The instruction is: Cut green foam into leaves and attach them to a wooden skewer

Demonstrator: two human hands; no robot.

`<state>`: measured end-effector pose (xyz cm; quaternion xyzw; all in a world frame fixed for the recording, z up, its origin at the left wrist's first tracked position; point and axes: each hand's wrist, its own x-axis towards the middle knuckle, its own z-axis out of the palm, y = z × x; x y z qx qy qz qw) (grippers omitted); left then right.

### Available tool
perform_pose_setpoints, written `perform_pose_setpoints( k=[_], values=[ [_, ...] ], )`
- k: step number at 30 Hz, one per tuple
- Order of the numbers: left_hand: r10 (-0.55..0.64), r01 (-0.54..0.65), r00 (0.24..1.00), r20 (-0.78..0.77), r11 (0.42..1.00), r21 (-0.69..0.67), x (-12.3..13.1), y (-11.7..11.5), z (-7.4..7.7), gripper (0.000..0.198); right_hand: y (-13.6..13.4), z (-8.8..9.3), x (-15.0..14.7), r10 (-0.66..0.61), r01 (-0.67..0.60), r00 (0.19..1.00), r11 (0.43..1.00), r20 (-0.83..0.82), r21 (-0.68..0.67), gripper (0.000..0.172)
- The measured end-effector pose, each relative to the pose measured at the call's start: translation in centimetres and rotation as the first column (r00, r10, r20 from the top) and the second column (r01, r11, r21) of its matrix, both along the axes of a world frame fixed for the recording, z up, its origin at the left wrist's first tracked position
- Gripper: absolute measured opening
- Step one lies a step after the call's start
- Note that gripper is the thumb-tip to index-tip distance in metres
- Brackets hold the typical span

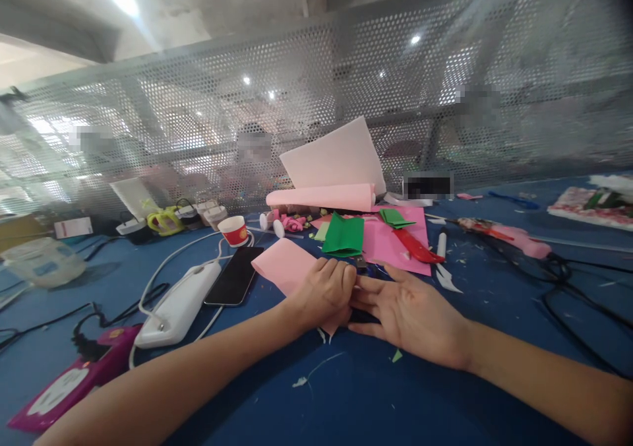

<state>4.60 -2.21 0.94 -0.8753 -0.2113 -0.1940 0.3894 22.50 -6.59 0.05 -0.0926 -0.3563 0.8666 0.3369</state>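
Observation:
My left hand (324,291) is closed over a sheet of light pink paper (287,261), which sticks out to the left and below the fist. Beside it my right hand (410,311) lies palm up, fingers stretched towards the left fist and their tips touching or nearly touching it. No object shows in the right palm. Just beyond the hands are folded green paper (343,235), a bright pink sheet (383,241) and a red chilli-shaped piece (415,245).
A black phone (235,276), a white power strip (180,304), a paper cup (233,231) and a magenta device (74,383) stand on the left. A pink paper roll (321,197) lies before the mesh screen (208,116). On the right, a glue gun (509,235) trails black cables.

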Motion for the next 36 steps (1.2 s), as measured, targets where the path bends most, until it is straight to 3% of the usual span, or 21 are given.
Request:
perform_pose_setpoints(
  k=[5,11,21,23,27,31,36],
  values=[
    [-0.073,0.073,0.997,0.015,0.997,-0.002,-0.3,0.3,-0.1,0.007,-0.6,-0.2,-0.5,-0.142,0.135,0.987,0.987,0.079,0.091,0.030],
    [-0.102,0.102,0.994,0.026,0.995,-0.007,-0.4,0.4,-0.2,0.011,-0.5,-0.1,-0.7,-0.165,0.157,0.982,0.984,0.093,0.079,0.023],
    [-0.092,0.098,0.993,0.069,0.992,-0.081,-0.5,0.2,0.0,0.014,-0.8,-0.1,-0.8,-0.197,0.166,0.970,0.964,0.138,0.207,0.031],
    [-0.114,0.121,0.990,0.087,0.990,-0.078,-0.6,0.0,0.2,0.014,-0.9,-0.1,-1.0,-0.262,0.191,0.945,0.927,0.194,0.322,0.035],
    [-0.167,0.169,0.980,0.105,0.986,-0.011,-0.6,-0.1,0.4,0.022,-1.2,-0.2,-1.1,-0.422,0.173,0.857,0.775,0.295,0.608,0.050],
    [-0.180,0.181,0.977,0.115,0.983,0.004,-0.5,0.1,0.3,0.029,-1.7,-0.2,-0.9,-0.444,0.106,0.816,0.745,0.371,0.658,0.055],
    [-0.271,0.268,0.951,0.149,0.963,0.038,-0.7,0.3,0.2,0.039,-2.4,0.4,-1.0,-0.536,0.060,0.763,0.615,0.361,0.786,0.052]
  ],
)
